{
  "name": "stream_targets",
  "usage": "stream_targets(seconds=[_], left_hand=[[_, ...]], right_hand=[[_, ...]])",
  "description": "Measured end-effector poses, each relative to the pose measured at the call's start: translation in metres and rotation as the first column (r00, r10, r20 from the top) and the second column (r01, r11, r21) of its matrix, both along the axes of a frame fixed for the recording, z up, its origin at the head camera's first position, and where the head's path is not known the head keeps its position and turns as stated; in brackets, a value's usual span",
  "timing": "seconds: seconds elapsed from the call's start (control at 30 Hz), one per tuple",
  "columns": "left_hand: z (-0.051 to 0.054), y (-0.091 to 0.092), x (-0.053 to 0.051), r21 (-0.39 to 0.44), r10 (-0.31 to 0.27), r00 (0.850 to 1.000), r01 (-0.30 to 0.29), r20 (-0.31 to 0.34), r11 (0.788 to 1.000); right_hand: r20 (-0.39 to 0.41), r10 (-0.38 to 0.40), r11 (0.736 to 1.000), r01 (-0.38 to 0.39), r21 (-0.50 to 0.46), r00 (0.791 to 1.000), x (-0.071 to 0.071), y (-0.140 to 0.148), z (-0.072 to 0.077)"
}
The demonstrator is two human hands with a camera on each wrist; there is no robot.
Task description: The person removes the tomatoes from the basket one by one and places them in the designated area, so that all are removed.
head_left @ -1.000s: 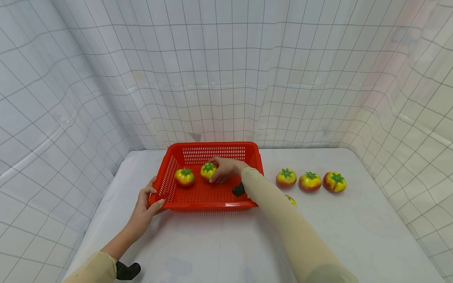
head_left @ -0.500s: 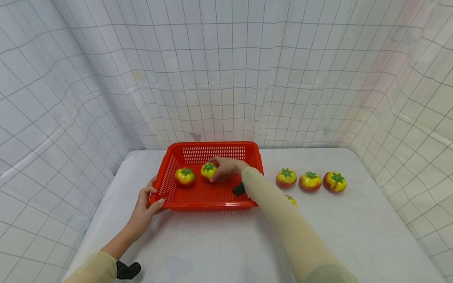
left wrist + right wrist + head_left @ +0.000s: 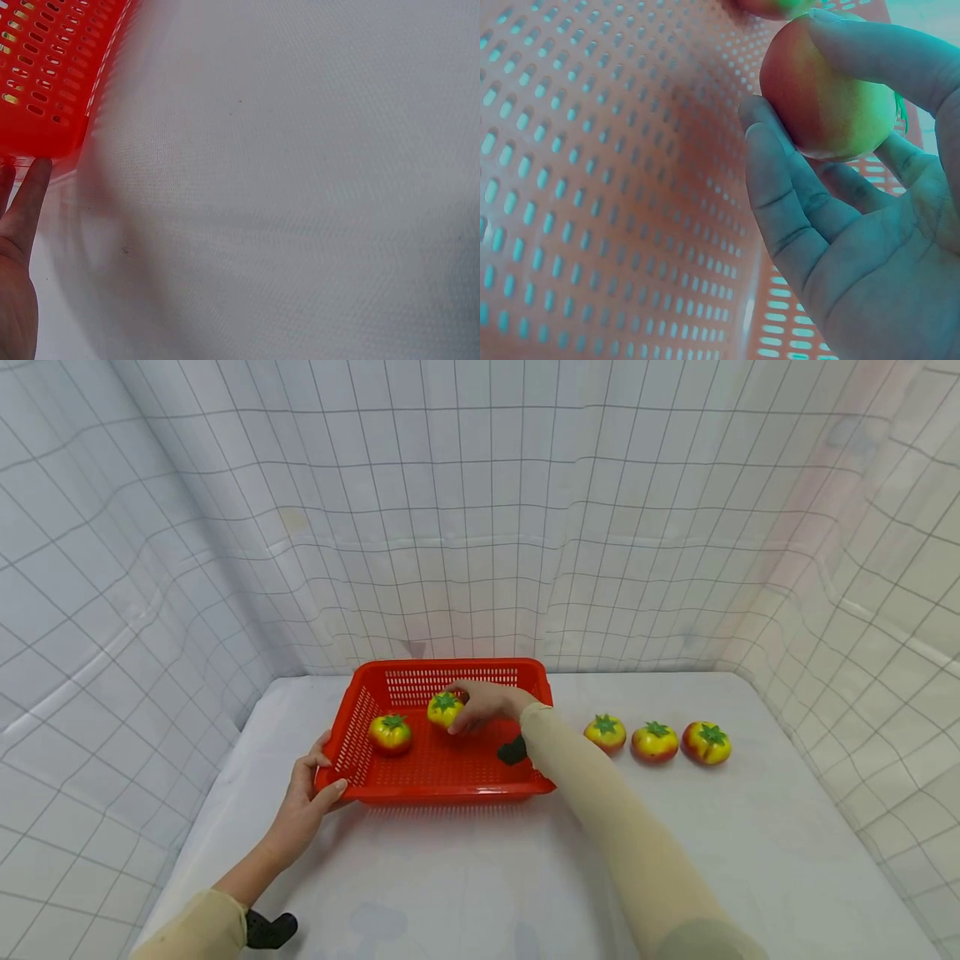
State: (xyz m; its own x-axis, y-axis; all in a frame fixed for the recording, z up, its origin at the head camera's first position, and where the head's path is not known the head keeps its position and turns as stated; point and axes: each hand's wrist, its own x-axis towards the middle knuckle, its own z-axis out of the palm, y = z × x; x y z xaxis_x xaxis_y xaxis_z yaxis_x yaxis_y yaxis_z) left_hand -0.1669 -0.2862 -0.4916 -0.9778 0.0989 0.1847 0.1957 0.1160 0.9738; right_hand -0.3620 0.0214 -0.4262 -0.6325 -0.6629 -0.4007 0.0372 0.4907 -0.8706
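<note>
My right hand (image 3: 482,706) holds a red-and-yellow tomato (image 3: 444,712) with a green leafy top, thumb on one side and fingers on the other. In the right wrist view this tomato (image 3: 829,94) is off the floor of the red plastic basket (image 3: 450,791). A second tomato (image 3: 390,735) rests on the basket floor to the left. My left hand (image 3: 302,806) grips the basket's front left corner, its thumb on the front rim and fingers at the left side. Part of that hand (image 3: 19,255) shows beside the basket wall (image 3: 45,105) in the left wrist view.
Right of the basket, a left tomato (image 3: 605,733), a middle tomato (image 3: 655,742) and a right tomato (image 3: 707,743) stand in a row on the white-covered table (image 3: 750,843). White gridded curtains (image 3: 465,527) enclose the back and sides.
My right hand has risen slightly, lifting the tomato from the basket floor. The right forearm now hides the tomato seen beside it earlier. My left hand stays at the corner.
</note>
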Motion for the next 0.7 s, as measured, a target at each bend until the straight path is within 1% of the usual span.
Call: stream_targets(seconds=[0.33,0.57,0.7], left_hand=[[0.001,0.001,0.000,-0.001,-0.001,1.000,0.001,0.006,1.000],[0.000,-0.001,-0.001,-0.031,0.014,1.000,-0.013,0.025,0.999],[-0.001,-0.001,-0.001,-0.039,0.020,0.999,-0.019,0.025,0.999]], right_hand=[[-0.025,-0.016,0.999,0.015,-0.036,1.000,0.003,0.018,0.024],[0.007,-0.015,0.995,0.015,-0.097,1.000,0.006,0.029,0.035],[-0.019,-0.005,0.995,0.003,-0.101,1.000,0.008,0.036,0.039]])
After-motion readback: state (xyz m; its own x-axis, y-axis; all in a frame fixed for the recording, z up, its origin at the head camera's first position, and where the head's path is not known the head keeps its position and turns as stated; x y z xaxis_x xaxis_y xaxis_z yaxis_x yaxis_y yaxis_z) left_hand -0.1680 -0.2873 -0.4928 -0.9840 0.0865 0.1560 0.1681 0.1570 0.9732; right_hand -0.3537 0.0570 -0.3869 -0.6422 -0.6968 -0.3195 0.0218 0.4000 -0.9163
